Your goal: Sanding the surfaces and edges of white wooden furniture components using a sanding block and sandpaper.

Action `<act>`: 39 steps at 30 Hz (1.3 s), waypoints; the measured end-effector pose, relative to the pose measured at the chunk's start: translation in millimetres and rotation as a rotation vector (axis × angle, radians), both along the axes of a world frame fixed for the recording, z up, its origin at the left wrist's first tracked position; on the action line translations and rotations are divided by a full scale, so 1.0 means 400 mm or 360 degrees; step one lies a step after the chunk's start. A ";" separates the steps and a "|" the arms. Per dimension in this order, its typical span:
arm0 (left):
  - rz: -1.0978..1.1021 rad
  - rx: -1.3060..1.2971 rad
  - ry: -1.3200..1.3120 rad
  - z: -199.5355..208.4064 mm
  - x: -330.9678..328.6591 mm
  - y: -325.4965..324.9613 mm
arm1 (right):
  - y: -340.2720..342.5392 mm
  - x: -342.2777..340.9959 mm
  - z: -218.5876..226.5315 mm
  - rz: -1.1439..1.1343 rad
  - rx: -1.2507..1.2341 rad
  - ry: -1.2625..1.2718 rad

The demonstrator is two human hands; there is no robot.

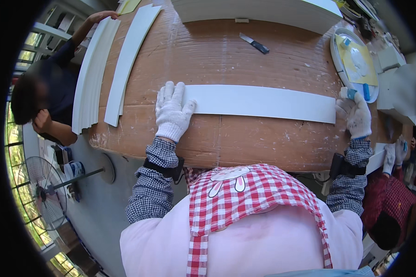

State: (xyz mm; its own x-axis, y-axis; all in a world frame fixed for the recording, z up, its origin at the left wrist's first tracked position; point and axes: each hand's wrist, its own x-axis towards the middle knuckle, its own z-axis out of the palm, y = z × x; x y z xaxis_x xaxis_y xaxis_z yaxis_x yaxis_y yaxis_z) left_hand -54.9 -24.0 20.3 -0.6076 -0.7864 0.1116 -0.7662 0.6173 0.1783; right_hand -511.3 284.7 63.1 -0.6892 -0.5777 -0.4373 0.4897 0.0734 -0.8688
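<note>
A long white panel (pixel 263 101) lies crosswise on the brown tabletop in front of me. My left hand (pixel 171 111), in a white knit glove, rests flat on the panel's left end with its fingers stretched out. Just off the right end, my right hand (pixel 358 115), gloved too, is closed around a small blue-and-white block (pixel 349 93). The glove partly hides this block, so its exact kind cannot be made out. Beyond the panel lies a knife (pixel 255 43) with a dark handle.
White strips (pixel 94 76) are stacked at the table's left edge, with more strips (pixel 131 64) beside them. A large white stack (pixel 259 10) stands at the far side. An oval tray (pixel 336 53) sits far right. People work at left and right; a fan (pixel 44 193) stands lower left.
</note>
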 end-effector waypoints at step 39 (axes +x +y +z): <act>0.0948 0.1636 0.2193 0.027 0.120 -0.101 | -0.110 0.155 -0.014 0.0323 -0.0881 -0.0373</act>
State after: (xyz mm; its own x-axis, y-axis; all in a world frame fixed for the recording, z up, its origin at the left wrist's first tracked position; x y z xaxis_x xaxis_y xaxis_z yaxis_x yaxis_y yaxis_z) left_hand -7.0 -64.3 31.2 -0.1544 -0.9119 -0.3802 0.1888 -0.4050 0.8946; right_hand -449.5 240.7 57.4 -0.4647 -0.8705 -0.1620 0.6948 -0.2451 -0.6762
